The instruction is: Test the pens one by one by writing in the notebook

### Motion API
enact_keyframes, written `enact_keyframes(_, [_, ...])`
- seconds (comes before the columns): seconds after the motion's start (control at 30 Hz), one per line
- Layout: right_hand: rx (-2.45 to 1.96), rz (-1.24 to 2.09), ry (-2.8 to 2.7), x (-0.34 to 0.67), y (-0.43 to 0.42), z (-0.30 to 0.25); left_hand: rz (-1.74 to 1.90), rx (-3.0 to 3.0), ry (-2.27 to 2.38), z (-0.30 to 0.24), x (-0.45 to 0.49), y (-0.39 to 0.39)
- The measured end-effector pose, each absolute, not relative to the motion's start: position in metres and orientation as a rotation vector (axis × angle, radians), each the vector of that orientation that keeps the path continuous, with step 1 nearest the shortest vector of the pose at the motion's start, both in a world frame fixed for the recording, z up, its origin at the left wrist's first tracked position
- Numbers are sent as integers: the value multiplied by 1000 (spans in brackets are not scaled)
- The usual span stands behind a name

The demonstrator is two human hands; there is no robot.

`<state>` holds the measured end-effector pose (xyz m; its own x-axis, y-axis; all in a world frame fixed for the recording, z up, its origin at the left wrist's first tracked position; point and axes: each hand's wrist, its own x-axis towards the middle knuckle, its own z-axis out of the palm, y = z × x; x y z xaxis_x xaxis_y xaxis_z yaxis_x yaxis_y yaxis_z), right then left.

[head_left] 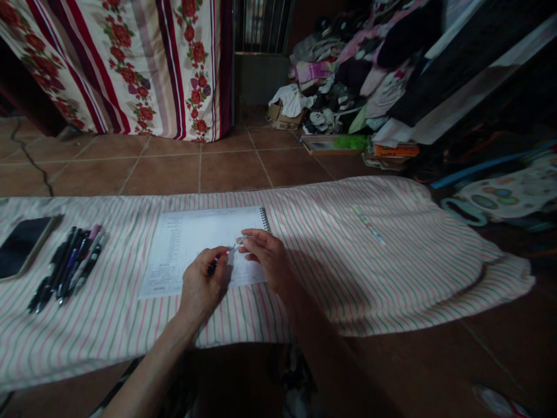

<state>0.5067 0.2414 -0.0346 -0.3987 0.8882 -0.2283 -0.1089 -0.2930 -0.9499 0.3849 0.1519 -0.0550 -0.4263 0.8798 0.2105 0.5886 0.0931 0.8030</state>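
Note:
A spiral-bound notebook [191, 241] lies open on a striped cloth [369, 273], showing a printed, lined page. Over its lower right part, both hands hold one pen [226, 253]. My left hand [203, 285] is closed around the dark end of the pen. My right hand [266, 255] pinches the other, lighter end with its fingertips. The pen slants up to the right between them.
Several pens [69, 264] lie in a row at the left, beside a dark phone [21, 244]. Another pen [369, 225] rests on the cloth at the right. Beyond are a tiled floor, a flowered curtain [130, 64] and a heap of clothes [348, 69].

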Motion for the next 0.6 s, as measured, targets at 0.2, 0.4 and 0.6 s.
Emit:
enact_keyframes(0.2, [-1071, 1771, -1216, 507, 242, -35, 1255, 1469, 2055, -55, 385, 152])
enact_keyframes(0.4, [-1074, 1779, -1246, 507, 243, -35, 1280, 1491, 2060, -56, 385, 153])
enact_keyframes(0.6, [-1063, 1785, -1268, 506, 243, -37, 1280, 1521, 2077, -56, 385, 153])
